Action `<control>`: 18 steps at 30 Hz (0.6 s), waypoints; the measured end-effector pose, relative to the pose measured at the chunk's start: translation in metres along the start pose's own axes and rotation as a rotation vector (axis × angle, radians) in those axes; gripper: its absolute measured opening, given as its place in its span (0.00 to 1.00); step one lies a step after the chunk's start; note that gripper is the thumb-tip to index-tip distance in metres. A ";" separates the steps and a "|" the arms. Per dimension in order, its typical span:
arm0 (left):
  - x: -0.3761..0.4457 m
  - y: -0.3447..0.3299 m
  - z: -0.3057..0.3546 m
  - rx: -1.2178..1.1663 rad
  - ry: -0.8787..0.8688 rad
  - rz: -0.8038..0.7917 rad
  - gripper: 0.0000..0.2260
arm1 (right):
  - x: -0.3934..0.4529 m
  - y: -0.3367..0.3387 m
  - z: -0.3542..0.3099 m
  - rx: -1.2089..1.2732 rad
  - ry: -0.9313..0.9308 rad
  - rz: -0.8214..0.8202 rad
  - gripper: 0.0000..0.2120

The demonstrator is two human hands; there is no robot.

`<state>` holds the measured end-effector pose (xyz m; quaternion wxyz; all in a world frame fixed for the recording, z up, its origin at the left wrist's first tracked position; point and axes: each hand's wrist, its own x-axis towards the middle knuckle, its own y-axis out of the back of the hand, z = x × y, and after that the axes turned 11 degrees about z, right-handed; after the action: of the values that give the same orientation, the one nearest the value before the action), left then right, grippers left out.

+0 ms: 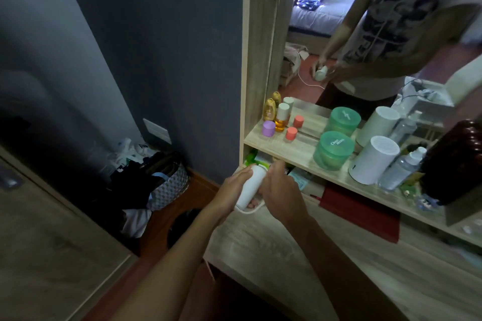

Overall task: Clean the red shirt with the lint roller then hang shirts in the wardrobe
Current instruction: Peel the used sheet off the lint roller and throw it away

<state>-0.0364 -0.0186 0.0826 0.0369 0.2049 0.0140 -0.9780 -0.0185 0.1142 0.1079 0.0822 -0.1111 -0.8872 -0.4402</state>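
Hands meet at the front edge of the bench (287, 247): our left hand (229, 190) is wrapped around the white lint roller (251, 185), and our right hand (280, 186) closes its fingers on the roller's top end. We judge 2 risks. A hard tug on a cover could swing an elbow into the green jar (332, 150) or the white cylinder (375, 159) on the shelf (273, 147). No red shirt is identifiable yet, so searching may cost us time
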 end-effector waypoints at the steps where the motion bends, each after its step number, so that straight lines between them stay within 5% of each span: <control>1: 0.001 0.000 -0.001 0.004 -0.005 -0.001 0.15 | 0.001 0.000 0.002 0.050 -0.011 0.017 0.07; 18: -0.004 0.002 0.009 0.132 -0.247 0.019 0.12 | 0.005 -0.003 0.013 0.234 0.057 0.093 0.19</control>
<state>-0.0359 -0.0211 0.0927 0.0339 0.0852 -0.0568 -0.9942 -0.0251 0.1230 0.0990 0.1402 -0.1295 -0.9236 -0.3325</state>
